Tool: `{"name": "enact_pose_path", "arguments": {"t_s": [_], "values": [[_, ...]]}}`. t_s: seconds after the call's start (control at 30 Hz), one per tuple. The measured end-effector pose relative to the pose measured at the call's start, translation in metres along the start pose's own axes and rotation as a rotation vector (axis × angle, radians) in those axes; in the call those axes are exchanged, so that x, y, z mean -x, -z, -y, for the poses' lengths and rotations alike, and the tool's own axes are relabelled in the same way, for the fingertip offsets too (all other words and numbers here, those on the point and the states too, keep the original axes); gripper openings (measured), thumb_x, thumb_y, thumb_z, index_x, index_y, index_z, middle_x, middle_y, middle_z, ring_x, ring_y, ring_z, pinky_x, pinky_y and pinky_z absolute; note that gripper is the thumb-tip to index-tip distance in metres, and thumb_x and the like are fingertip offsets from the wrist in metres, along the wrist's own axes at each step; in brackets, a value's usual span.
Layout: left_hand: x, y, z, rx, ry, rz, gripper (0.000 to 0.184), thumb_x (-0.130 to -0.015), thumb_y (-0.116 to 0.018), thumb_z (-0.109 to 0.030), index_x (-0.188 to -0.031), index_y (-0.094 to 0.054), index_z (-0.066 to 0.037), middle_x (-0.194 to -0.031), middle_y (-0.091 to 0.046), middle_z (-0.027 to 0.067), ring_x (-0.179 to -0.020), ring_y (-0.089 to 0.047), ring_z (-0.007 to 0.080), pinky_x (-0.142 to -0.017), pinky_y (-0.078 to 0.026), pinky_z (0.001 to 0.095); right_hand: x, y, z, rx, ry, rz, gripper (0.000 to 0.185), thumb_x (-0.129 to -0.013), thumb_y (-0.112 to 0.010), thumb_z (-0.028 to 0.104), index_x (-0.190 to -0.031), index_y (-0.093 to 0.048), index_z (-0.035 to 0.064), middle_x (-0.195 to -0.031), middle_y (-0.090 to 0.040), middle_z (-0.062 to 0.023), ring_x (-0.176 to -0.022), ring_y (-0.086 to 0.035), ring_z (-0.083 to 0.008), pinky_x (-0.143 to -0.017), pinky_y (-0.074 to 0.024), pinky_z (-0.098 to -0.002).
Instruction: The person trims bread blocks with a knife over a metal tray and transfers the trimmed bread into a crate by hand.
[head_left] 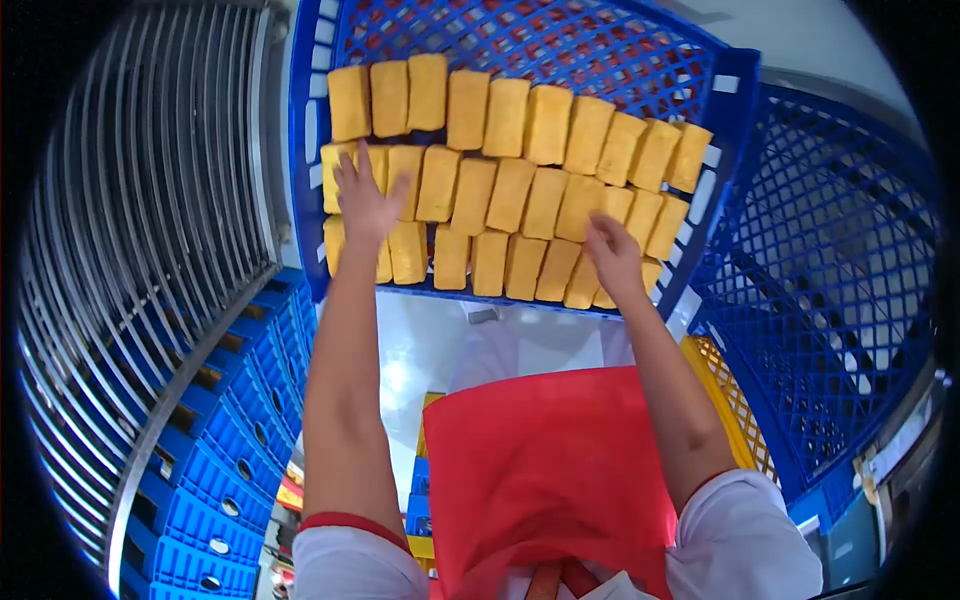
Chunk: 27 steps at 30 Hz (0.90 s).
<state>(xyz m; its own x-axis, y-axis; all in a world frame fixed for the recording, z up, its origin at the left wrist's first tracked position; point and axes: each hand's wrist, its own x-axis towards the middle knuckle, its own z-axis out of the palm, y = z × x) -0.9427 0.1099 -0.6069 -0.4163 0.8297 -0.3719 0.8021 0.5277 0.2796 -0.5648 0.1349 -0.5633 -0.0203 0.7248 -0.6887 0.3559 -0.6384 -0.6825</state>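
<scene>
Several yellow, loaf-like blocks with rounded edges (513,195) lie in three rows in a blue plastic crate (733,120). My left hand (368,205) is over the left end of the middle row, its fingers spread and touching or just above the blocks there. Toward the right end, my right hand (615,258) is at the middle and front rows with its fingers curled together against the blocks. Whether a block is between those fingers is hidden. Parts of the blocks beneath both hands are covered.
A rack of curved-looking metal bars (150,200) stands at left, above stacked blue crates (215,500). Another blue lattice crate (830,270) leans at right, beside a yellow crate (725,390). My red apron (550,470) is close below the blue crate.
</scene>
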Motion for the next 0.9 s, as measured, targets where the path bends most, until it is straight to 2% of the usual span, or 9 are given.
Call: {"name": "enact_pose_path", "arguments": {"t_s": [0.1, 0.17, 0.23, 0.37, 0.43, 0.5, 0.63, 0.73, 0.9], "values": [[0.098, 0.023, -0.039, 0.049, -0.170, 0.088, 0.080, -0.086, -0.068, -0.038, -0.150, -0.031, -0.008, -0.156, -0.022, 0.0275, -0.140, -0.025, 0.0515, -0.113, -0.029, 0.0549, 0.073, 0.099, -0.057, 0.005, -0.080, -0.223, 0.033, -0.095, -0.058, 0.014, -0.125, -0.060, -0.0011, -0.098, -0.064, -0.0068, -0.073, -0.058, -0.0111, -0.063, -0.0494, -0.0258], [0.161, 0.046, -0.061, 0.314, -0.224, 0.227, 0.059, -0.091, -0.060, -0.015, -0.145, -0.038, -0.007, -0.144, -0.039, 0.0289, -0.131, -0.041, 0.0467, -0.105, -0.041, 0.0477, 0.140, 0.168, -0.072, 0.496, -0.314, -0.300, 0.030, -0.088, -0.063, 0.018, -0.112, -0.066, -0.0005, -0.082, -0.068, -0.0201, -0.076, -0.068, -0.0260, -0.067, -0.0531, -0.0371], [0.212, 0.076, -0.081, 0.275, -0.315, 0.403, 0.019, -0.092, -0.059, -0.017, -0.104, -0.065, -0.003, -0.102, -0.066, 0.0224, -0.097, -0.063, 0.0403, -0.085, -0.051, 0.0469, 0.221, 0.227, -0.106, 0.935, -0.392, -0.281, 0.030, -0.085, -0.066, 0.027, -0.099, -0.070, 0.0003, -0.080, -0.067, -0.0259, -0.084, -0.068, -0.0358, -0.075, -0.0527, -0.0462], [0.265, 0.154, -0.169, -0.151, -0.525, 0.635, 0.028, -0.086, -0.069, -0.030, -0.074, -0.069, -0.006, -0.079, -0.066, 0.0155, -0.077, -0.064, 0.0365, -0.072, -0.051, 0.0445, 0.393, 0.272, -0.110, 0.851, -0.470, -0.626, 0.038, -0.085, -0.067, 0.034, -0.081, -0.070, -0.0036, -0.078, -0.068, -0.0239, -0.076, -0.068, -0.0362, -0.073, -0.0526, -0.0470], [0.272, 0.171, -0.205, 0.244, -1.117, 0.093, 0.032, -0.083, -0.073, -0.031, -0.064, -0.068, -0.006, -0.067, -0.061, 0.0126, -0.067, -0.060, 0.0345, -0.071, -0.050, 0.0445, 0.438, 0.285, -0.103, 0.547, -0.505, -0.840, 0.043, -0.084, -0.068, 0.039, -0.073, -0.069, -0.0025, -0.080, -0.067, -0.0255, -0.079, -0.066, -0.0409, -0.075, -0.0510, -0.0492], [0.276, 0.189, -0.227, 0.206, -1.078, 0.318, 0.032, -0.083, -0.074, -0.031, -0.064, -0.067, -0.006, -0.068, -0.061, 0.0109, -0.069, -0.059, 0.0333, -0.074, -0.049, 0.0438, 0.471, 0.299, -0.030, 0.519, -0.671, -0.854, 0.040, -0.083, -0.069, 0.038, -0.076, -0.069, -0.0012, -0.079, -0.067, -0.0256, -0.082, -0.065, -0.0420, -0.074, -0.0501, -0.0498], [0.310, 0.223, -0.325, 0.245, -1.028, 0.548, 0.025, -0.082, -0.076, -0.026, -0.071, -0.071, -0.004, -0.084, -0.065, 0.0101, -0.086, -0.060, 0.0313, -0.086, -0.048, 0.0410, 0.511, 0.346, -0.021, 0.296, -0.277, -1.217, 0.025, -0.085, -0.069, 0.026, -0.091, -0.070, 0.0020, -0.099, -0.065, -0.0212, -0.093, -0.063, -0.0398, -0.083, -0.0510, -0.0440], [0.410, 0.253, -0.458, 0.522, -1.173, 0.762, 0.056, -0.077, -0.080, -0.015, -0.128, -0.059, -0.003, -0.124, -0.057, 0.0153, -0.105, -0.061, 0.0276, -0.093, -0.049, 0.0384, 0.543, 0.410, -0.020, -0.026, 0.005, -1.564, 0.023, -0.083, -0.071, 0.020, -0.098, -0.068, 0.0029, -0.106, -0.062, -0.0171, -0.095, -0.061, -0.0379, -0.088, -0.0493, -0.0414], [0.570, 0.205, -0.613, 0.488, -1.454, 1.266, 0.075, -0.078, -0.082, -0.019, -0.142, -0.046, -0.004, -0.136, -0.049, 0.0148, -0.114, -0.059, 0.0245, -0.097, -0.048, 0.0365, 0.645, 0.541, -0.152, 0.128, -0.583, -1.994, 0.045, -0.087, -0.063, 0.029, -0.121, -0.061, -0.0012, -0.120, -0.059, -0.0244, -0.118, -0.054, -0.0396, -0.100, -0.0443, -0.0451]]}}
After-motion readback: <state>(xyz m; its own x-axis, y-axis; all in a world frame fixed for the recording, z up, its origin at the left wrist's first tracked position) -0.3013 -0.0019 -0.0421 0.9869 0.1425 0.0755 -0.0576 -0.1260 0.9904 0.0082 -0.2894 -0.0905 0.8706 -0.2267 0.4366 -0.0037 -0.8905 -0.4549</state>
